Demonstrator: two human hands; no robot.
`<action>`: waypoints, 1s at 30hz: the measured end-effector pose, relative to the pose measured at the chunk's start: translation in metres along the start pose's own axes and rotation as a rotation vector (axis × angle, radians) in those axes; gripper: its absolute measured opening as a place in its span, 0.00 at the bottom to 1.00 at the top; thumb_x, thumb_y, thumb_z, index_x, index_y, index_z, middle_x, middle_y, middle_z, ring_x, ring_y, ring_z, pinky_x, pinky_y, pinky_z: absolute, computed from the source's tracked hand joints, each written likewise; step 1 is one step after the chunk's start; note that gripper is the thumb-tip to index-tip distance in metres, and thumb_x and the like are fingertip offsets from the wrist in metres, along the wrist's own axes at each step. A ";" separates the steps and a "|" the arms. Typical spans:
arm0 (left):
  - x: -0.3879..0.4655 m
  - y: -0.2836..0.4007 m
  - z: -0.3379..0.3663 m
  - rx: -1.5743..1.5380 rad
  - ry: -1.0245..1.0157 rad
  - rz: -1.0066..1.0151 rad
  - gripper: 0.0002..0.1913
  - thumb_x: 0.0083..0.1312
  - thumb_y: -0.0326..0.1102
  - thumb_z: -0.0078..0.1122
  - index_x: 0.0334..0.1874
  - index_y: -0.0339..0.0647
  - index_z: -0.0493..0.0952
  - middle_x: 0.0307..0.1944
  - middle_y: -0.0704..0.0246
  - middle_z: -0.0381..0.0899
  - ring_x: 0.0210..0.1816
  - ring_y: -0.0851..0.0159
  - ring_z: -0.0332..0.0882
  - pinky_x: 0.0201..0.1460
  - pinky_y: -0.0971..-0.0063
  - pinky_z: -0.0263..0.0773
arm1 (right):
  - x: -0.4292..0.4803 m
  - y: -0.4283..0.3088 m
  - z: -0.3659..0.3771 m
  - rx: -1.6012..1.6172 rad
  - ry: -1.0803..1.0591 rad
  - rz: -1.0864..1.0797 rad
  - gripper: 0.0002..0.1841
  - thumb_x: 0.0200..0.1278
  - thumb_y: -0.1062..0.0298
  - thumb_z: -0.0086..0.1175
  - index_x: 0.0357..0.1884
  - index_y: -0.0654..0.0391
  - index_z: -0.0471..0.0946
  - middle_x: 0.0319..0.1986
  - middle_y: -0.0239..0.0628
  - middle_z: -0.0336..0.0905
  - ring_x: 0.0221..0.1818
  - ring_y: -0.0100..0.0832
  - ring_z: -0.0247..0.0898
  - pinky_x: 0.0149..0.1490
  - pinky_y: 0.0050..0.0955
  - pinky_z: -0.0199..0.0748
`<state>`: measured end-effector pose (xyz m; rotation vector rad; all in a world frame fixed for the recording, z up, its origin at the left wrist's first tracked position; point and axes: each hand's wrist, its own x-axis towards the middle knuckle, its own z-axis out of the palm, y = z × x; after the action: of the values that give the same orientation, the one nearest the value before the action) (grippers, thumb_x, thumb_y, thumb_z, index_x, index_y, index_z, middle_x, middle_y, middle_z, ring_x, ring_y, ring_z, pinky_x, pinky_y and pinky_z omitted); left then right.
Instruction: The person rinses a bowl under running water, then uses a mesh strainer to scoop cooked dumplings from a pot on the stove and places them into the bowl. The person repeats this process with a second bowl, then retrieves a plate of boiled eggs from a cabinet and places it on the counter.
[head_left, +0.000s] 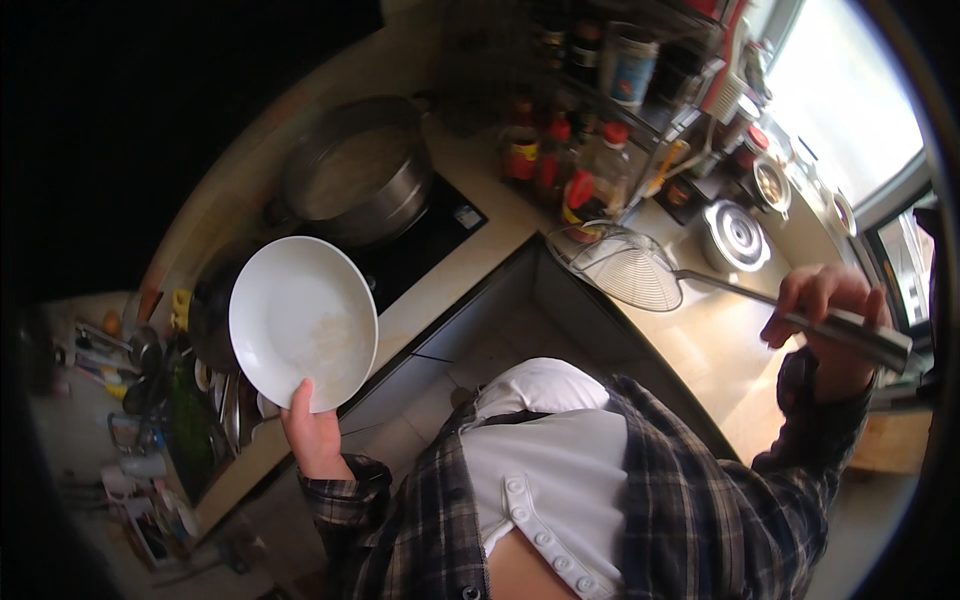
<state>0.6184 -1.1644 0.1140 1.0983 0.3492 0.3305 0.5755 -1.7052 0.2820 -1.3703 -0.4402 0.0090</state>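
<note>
My left hand (313, 435) grips the near rim of a shallow white bowl (289, 322), thumb over the edge. The bowl is tilted so its inside faces me, and a faint yellowish film shows on its lower right part. Far to the right, my right hand (832, 315) is closed around the metal handle of a wire mesh strainer (630, 270). The strainer's head hangs over the edge of the counter. Beyond the bowl, a large steel pot (367, 180) holds a pale cloudy content I cannot make out clearly.
The pot sits on a black cooktop (450, 225). Bottles with red caps (615, 135) crowd the corner beneath a metal rack (675, 120). A shiny lidded pot (735, 236) stands on the right-hand counter (686, 337) by the window. Utensils (135, 352) clutter the far left.
</note>
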 end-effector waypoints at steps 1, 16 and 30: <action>0.000 0.002 -0.004 -0.012 0.003 0.010 0.27 0.65 0.28 0.53 0.67 0.30 0.62 0.62 0.58 0.69 0.61 0.56 0.69 0.63 0.59 0.67 | 0.010 0.005 0.005 -0.003 -0.096 -0.004 0.35 0.65 0.37 0.46 0.33 0.69 0.75 0.37 0.61 0.74 0.35 0.51 0.82 0.38 0.37 0.84; 0.015 0.042 -0.067 -0.097 0.092 0.012 0.26 0.67 0.26 0.50 0.68 0.32 0.60 0.64 0.60 0.67 0.63 0.57 0.68 0.64 0.61 0.66 | 0.114 0.087 0.120 0.177 -0.072 0.154 0.31 0.43 0.89 0.48 0.53 0.53 0.66 0.62 0.42 0.55 0.35 0.29 0.69 0.31 0.25 0.69; 0.056 0.050 -0.088 -0.136 -0.005 -0.065 0.24 0.68 0.26 0.48 0.66 0.30 0.62 0.61 0.59 0.69 0.61 0.59 0.69 0.63 0.64 0.67 | 0.251 0.199 0.143 -1.016 -0.006 0.053 0.17 0.56 0.75 0.56 0.49 0.63 0.71 0.34 0.42 0.73 0.26 0.30 0.75 0.29 0.30 0.73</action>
<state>0.6266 -1.0494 0.1169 0.9524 0.3523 0.2898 0.8106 -1.4632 0.1875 -2.3796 -0.4255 -0.1908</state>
